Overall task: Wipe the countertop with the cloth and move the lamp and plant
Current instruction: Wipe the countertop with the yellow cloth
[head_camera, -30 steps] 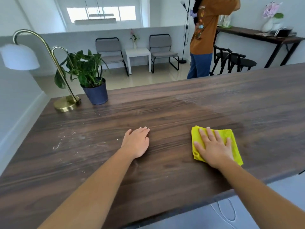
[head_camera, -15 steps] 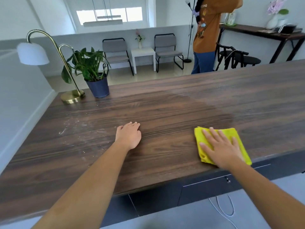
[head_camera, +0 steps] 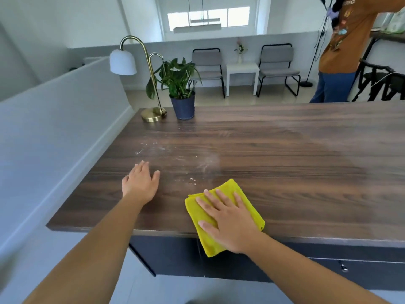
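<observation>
My right hand (head_camera: pixel 230 220) lies flat, fingers spread, on a folded yellow cloth (head_camera: pixel 245 200) at the front edge of the dark wood countertop (head_camera: pixel 285 161); the cloth's near corner hangs over the edge. To its left, my left hand (head_camera: pixel 140 183) rests palm down on the wood with nothing in it. White dust specks (head_camera: pixel 190 170) lie between and beyond the hands. At the far left corner stand a brass lamp (head_camera: pixel 151 84) with a white shade and a green plant in a dark blue pot (head_camera: pixel 183 104), side by side.
A low grey wall (head_camera: pixel 65 128) runs along the counter's left side. A drawer with a lock (head_camera: pixel 343 267) sits under the front edge. Beyond the counter are two grey chairs (head_camera: pixel 278 66), a small white table (head_camera: pixel 242 73), and a person in an orange shirt (head_camera: pixel 346 47) at the right.
The cloth under my right hand has slid back to the front edge and leftward toward the dusty patch. My view has swung left, so the lamp and plant appear nearer the centre.
</observation>
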`<state>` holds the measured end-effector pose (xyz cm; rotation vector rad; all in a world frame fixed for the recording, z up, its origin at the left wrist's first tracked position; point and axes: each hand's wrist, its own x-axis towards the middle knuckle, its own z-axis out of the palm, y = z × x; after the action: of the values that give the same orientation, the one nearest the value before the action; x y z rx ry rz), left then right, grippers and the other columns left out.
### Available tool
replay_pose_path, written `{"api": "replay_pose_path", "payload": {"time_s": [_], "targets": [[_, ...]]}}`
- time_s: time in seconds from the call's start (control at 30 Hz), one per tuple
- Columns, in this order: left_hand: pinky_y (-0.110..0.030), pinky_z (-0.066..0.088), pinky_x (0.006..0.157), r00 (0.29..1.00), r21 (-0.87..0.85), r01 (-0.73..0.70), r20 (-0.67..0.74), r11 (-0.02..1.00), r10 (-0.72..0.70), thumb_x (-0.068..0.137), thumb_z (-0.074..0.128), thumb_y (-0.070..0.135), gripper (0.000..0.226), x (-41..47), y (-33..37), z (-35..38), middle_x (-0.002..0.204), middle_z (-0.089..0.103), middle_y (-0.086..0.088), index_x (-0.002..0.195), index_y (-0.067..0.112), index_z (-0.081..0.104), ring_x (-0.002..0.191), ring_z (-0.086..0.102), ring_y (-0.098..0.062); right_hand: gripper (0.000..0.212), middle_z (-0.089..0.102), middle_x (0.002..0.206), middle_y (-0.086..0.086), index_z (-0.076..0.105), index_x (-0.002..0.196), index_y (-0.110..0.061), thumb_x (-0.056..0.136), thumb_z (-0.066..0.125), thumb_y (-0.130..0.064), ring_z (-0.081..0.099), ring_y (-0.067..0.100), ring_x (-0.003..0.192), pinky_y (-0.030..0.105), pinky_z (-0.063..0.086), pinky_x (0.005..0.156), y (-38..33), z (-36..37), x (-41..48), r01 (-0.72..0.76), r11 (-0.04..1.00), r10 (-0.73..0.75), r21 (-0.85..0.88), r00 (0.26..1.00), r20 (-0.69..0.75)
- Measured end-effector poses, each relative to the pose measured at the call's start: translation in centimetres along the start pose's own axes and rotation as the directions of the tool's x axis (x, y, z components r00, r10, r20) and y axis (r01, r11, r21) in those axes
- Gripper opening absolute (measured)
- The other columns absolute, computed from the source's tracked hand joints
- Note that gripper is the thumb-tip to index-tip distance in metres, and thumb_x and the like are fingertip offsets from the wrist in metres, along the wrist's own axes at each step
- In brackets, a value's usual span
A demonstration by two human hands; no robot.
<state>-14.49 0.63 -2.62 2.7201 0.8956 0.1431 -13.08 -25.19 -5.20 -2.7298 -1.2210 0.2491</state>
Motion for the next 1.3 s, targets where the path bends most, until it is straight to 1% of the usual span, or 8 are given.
{"api": "replay_pose_path", "payload": {"time_s": [0.3,0.47,0.63,0.77,0.87,1.0,1.2,1.3], "targets": [[-0.04,0.011,0.119,0.994,-0.001,0.097,-0.048,0.995,-0.097,0.1,0.02,0.041,0.054,-1.7,-8.2,0.0,0.159,0.02,0.003,0.15,0.02,0.024,0.148,0.013,-0.013,0.066,-0.008,0.161,-0.009,0.002,0.151,-0.037,0.092,0.017,-0.063,-0.003,0.02,0.149,0.057,0.007,0.116,13.4,-3.4,3.3,-0.608,0.794,0.608,-0.01,0.794,-0.009],[-0.038,0.011,0.119,0.995,-0.013,0.051,-0.081,0.999,-0.052,0.1,0.021,0.041,0.052,-0.5,-9.2,0.2,0.157,0.026,0.005,0.148,0.022,0.029,0.147,0.016,-0.012,0.078,-0.008,0.162,-0.008,0.002,0.151,-0.035,0.084,0.013,-0.074,-0.006,0.02,0.149,0.057,0.0,0.116,-2.2,-0.9,9.1,-0.192,0.981,0.192,-0.028,0.981,-0.003],[-0.038,0.013,0.118,0.995,-0.047,0.036,-0.091,0.998,-0.04,0.101,0.023,0.039,0.049,1.3,-10.7,-0.2,0.156,0.029,0.005,0.146,0.023,0.032,0.146,0.019,-0.012,0.078,-0.006,0.161,-0.013,0.003,0.15,-0.041,0.079,0.006,-0.072,-0.006,0.016,0.149,0.053,-0.006,0.116,-11.7,0.8,11.2,0.17,0.985,-0.168,-0.021,0.983,0.078],[-0.039,0.014,0.118,0.997,-0.039,-0.006,-0.083,0.999,0.003,0.101,0.022,0.038,0.049,2.9,-11.9,-0.7,0.155,0.03,0.005,0.146,0.023,0.032,0.146,0.019,-0.013,0.071,-0.006,0.16,-0.017,0.004,0.149,-0.045,0.084,0.015,-0.072,-0.003,0.013,0.149,0.051,0.002,0.118,0.0,-0.8,12.5,-0.219,0.976,0.219,-0.016,0.976,-0.02],[-0.038,0.014,0.118,0.997,-0.033,-0.033,-0.074,0.999,0.031,0.101,0.022,0.039,0.05,3.9,-12.7,-0.8,0.156,0.03,0.005,0.147,0.023,0.032,0.146,0.018,-0.013,0.07,-0.005,0.161,-0.012,0.005,0.15,-0.041,0.089,0.022,-0.068,-0.001,0.016,0.149,0.055,0.006,0.117,10.3,-3.4,10.8,-0.594,0.805,0.594,0.006,0.805,-0.009],[-0.038,0.016,0.119,0.996,-0.036,-0.054,-0.073,0.998,0.051,0.1,0.022,0.039,0.05,5.1,-13.4,-0.9,0.156,0.03,0.005,0.147,0.023,0.031,0.146,0.019,-0.012,0.071,-0.007,0.162,-0.008,0.004,0.152,-0.036,0.089,0.019,-0.068,-0.002,0.02,0.149,0.058,0.008,0.115,10.9,-3.6,11.1,-0.707,0.707,0.707,0.013,0.707,-0.02],[-0.038,0.013,0.119,0.997,-0.047,-0.052,-0.052,0.998,0.049,0.101,0.022,0.038,0.05,7.2,-13.8,-1.2,0.157,0.028,0.004,0.147,0.022,0.03,0.147,0.018,-0.014,0.076,-0.008,0.161,-0.009,0.002,0.151,-0.036,0.085,0.009,-0.073,-0.003,0.02,0.149,0.057,-0.001,0.116,-6.4,-0.4,17.3,-0.179,0.982,0.18,-0.056,0.984,0.004],[-0.039,0.013,0.119,0.997,-0.047,-0.051,-0.056,0.998,0.048,0.101,0.022,0.039,0.051,8.1,-13.8,-1.2,0.158,0.023,0.002,0.147,0.02,0.03,0.147,0.016,-0.015,0.088,-0.009,0.161,-0.012,0.002,0.15,-0.041,0.072,-0.006,-0.081,-0.009,0.016,0.149,0.052,-0.007,0.116,-11.0,0.7,16.1,0.074,0.996,-0.072,-0.055,0.997,0.04]]}}
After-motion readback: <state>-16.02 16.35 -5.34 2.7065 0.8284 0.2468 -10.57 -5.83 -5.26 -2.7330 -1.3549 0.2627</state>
